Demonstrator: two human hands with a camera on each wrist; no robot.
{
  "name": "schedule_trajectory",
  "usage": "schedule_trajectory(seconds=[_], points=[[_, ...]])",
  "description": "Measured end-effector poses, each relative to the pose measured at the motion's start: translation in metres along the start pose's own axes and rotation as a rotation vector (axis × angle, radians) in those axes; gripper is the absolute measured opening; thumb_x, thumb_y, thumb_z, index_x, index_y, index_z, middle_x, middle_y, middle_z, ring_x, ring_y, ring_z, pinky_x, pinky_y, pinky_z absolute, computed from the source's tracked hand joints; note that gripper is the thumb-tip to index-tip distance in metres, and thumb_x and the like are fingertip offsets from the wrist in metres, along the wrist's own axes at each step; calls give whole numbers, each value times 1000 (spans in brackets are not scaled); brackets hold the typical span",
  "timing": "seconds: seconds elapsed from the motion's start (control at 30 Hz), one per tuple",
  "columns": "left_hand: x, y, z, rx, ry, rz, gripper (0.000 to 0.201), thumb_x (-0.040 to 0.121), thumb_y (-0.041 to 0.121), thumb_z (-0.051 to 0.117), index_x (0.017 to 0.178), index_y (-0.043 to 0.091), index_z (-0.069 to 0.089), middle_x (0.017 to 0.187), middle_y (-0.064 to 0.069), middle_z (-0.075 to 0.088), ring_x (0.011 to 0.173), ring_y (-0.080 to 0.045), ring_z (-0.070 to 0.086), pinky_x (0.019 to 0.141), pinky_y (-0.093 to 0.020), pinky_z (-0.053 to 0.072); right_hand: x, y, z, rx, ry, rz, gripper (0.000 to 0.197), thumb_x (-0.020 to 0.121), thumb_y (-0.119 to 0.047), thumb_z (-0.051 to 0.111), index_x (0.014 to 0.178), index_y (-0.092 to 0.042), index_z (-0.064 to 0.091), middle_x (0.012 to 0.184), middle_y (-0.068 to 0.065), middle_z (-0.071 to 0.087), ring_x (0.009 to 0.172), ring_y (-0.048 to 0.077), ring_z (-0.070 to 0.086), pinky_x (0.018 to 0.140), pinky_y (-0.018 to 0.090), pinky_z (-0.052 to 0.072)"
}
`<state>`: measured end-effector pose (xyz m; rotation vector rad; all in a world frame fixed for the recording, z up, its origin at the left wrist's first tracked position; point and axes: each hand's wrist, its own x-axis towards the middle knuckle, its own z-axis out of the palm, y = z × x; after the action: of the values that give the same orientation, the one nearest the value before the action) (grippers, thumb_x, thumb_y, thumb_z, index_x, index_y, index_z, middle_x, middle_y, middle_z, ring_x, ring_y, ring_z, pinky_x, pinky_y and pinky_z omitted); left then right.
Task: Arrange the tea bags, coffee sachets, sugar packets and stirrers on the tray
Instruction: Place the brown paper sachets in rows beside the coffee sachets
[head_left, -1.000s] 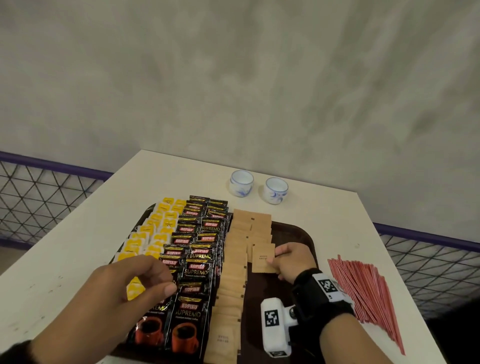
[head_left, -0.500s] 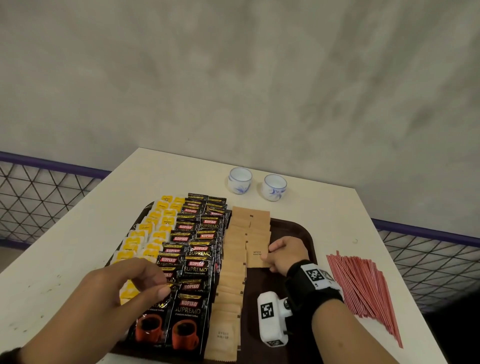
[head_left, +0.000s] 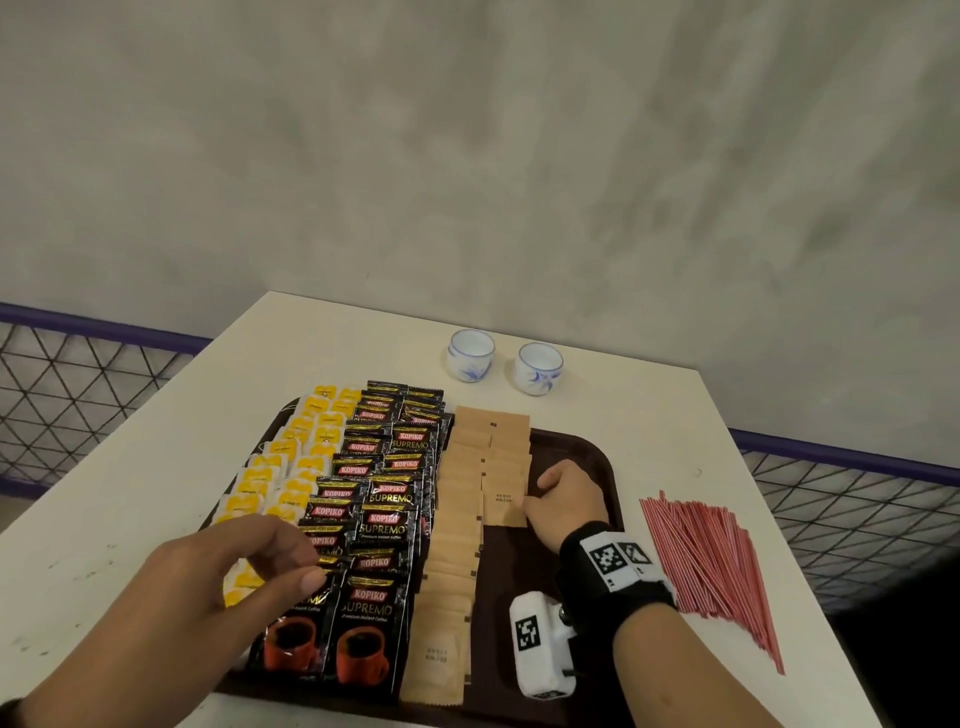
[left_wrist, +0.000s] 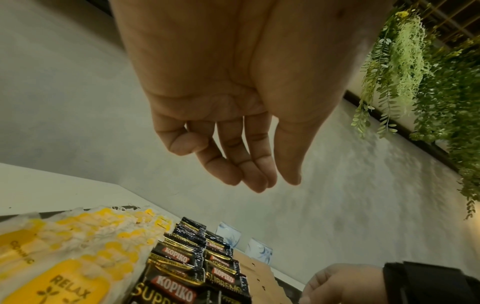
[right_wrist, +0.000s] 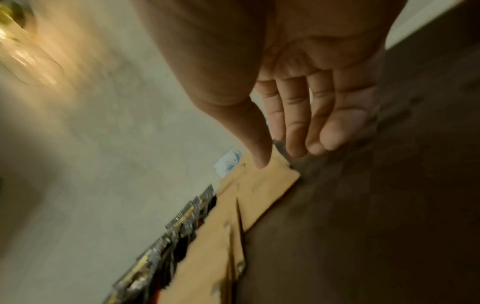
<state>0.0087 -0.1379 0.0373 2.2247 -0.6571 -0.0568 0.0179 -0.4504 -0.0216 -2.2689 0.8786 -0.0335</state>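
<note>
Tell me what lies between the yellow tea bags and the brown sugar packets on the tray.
The black coffee sachets, two overlapping columns running front to back between the tea bags and sugar packets; the head view shows it.

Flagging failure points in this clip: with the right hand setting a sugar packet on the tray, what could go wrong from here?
The right hand could knock the neighbouring sugar packets askew as it places the brown packet. The stirrers lie off the tray, near the table edge, and a sleeve could sweep them off.

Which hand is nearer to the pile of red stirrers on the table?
Right. The right hand rests on the tray just left of the stirrers; the left hand hovers over the coffee sachets, far across.
</note>
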Motion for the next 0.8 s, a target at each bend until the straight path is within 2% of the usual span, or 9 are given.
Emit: schedule_trajectory(seconds=[0.07,0.17,0.33,0.4,0.5,0.6,0.7,0.73,0.8], points=[[-3,6,3,-14,-14,2,24,67,63,69,82,45,63,71,18,66,72,0,58,55,-13,42,-13,4,-14,43,17,-54,24,82,-24,71,95,-21,52,88,-1,61,81,15,60,70,26,47],[-7,23,15,-32,-94,20,18,65,41,69,82,44,63,72,17,67,73,0,59,59,-9,42,-43,25,-52,110,-34,-126,21,82,-28,73,92,-23,55,79,-2,59,74,16,59,64,24,43],[-20,64,60,0,-425,169,11,77,39,72,83,40,63,84,23,63,79,1,58,63,-12,44,-109,110,-134,-74,-87,-107,15,83,-36,71,87,-32,57,84,-8,61,76,10,59,67,25,44],[-28,83,87,44,-567,239,14,81,47,65,93,41,60,93,23,59,88,6,54,76,-12,45,-138,145,-162,-134,-55,-39,18,81,-35,73,89,-33,57,86,-6,63,75,8,58,67,25,45],[-40,111,132,119,-710,363,35,87,48,56,121,40,50,114,24,50,97,11,43,88,-9,36,-175,189,-182,-223,-43,91,30,77,-33,77,94,-36,52,98,-5,62,83,5,58,74,23,47],[-40,133,181,176,-772,452,50,90,40,54,137,31,38,132,13,43,116,-8,42,101,-27,37,-198,208,-175,-225,-59,94,53,73,-36,80,115,-32,49,117,-6,54,85,-1,50,74,17,44],[-34,152,218,243,-791,464,48,90,21,54,136,19,39,129,1,48,116,-23,50,96,-37,45,-201,207,-159,-211,-143,111,92,62,-56,79,139,-27,37,131,-11,35,118,11,45,102,30,43],[-31,156,227,272,-802,439,51,89,16,54,137,18,36,129,0,48,114,-25,52,93,-36,46,-197,208,-153,-227,-165,127,93,66,-53,79,143,-25,34,134,-10,32,127,15,40,109,34,38],[-29,161,238,345,-807,394,56,87,10,54,139,16,33,132,-3,44,114,-28,51,89,-35,44,-188,210,-142,-219,-127,139,78,73,-40,78,140,-28,38,141,-2,34,127,18,41,108,34,39]])
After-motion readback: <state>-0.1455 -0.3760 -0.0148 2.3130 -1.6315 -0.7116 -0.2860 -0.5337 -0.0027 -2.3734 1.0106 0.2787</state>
